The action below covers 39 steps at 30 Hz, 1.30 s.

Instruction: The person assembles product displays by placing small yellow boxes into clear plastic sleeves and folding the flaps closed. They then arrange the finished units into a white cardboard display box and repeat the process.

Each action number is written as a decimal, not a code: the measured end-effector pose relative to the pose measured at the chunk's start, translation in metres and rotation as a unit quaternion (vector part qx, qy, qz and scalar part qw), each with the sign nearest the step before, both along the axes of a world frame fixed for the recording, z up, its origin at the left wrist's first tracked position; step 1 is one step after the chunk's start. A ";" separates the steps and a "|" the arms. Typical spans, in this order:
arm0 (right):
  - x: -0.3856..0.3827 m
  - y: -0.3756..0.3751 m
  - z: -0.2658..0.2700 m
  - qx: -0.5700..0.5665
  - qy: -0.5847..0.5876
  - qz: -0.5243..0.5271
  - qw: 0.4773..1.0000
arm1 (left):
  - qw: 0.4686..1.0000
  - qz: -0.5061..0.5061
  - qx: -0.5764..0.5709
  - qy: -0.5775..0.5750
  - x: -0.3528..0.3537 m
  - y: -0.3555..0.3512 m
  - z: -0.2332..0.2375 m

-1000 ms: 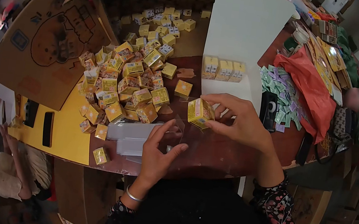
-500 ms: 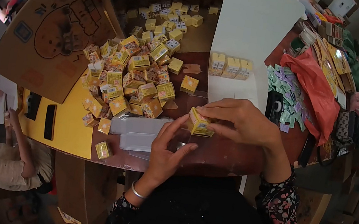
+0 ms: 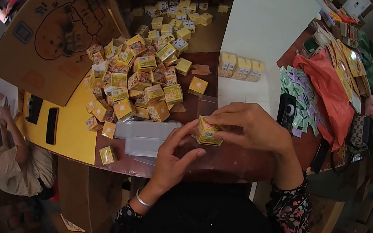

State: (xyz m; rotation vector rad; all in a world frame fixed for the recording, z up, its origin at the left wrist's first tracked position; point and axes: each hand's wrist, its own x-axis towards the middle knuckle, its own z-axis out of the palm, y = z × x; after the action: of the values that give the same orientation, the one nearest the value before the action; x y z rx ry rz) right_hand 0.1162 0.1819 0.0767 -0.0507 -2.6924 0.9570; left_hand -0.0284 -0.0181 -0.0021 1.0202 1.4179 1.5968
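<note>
A small yellow box (image 3: 208, 133) is gripped between the fingers and thumb of my right hand (image 3: 253, 127), over the table's front part. My left hand (image 3: 172, 155) has its thumb and fingers apart, with the fingertips at the box's left side. Flat clear plastic cases (image 3: 142, 138) lie just left of my left hand. Beyond them spreads a heap of yellow boxes (image 3: 139, 78). One orange-faced box (image 3: 198, 86) sits apart, behind the held box. A row of yellow boxes (image 3: 242, 69) stands in the white tray (image 3: 240, 94).
A large open carton (image 3: 197, 46) with more small boxes stands behind the heap. Green and purple packets (image 3: 299, 97) and a red bag (image 3: 329, 97) lie at the right. At the left are a phone (image 3: 52, 126), a yellow sheet (image 3: 75, 136) and a seated person (image 3: 20, 164).
The held box has tilted and shifted slightly downward in my right hand. The person at the left has moved their arm. The heap has not changed.
</note>
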 end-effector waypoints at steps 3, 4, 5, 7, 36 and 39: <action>-0.002 -0.002 -0.005 0.015 0.015 -0.007 1.000 | 1.000 0.006 -0.007 -0.020 -0.001 0.000 -0.002; -0.002 -0.002 -0.006 0.002 0.011 -0.011 1.000 | 0.999 0.004 0.000 -0.047 0.000 0.001 0.001; -0.003 -0.003 -0.007 -0.011 0.007 -0.016 1.000 | 0.997 0.002 0.007 -0.073 0.003 0.002 0.006; -0.002 -0.005 -0.008 -0.029 0.006 -0.030 0.999 | 0.995 -0.001 0.015 -0.102 0.005 0.004 0.009; -0.004 -0.065 -0.078 -0.284 0.280 -0.172 0.901 | 0.985 -0.028 0.096 -0.143 0.006 0.014 -0.004; -0.007 -0.069 -0.073 -0.345 0.289 -0.179 0.875 | 0.976 -0.022 0.106 -0.189 0.007 0.017 0.007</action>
State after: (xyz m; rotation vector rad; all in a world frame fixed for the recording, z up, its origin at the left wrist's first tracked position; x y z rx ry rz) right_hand 0.1089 0.1126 0.0036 -0.3346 -1.6298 1.4644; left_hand -0.0209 -0.0011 0.0045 0.8017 0.9781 1.8226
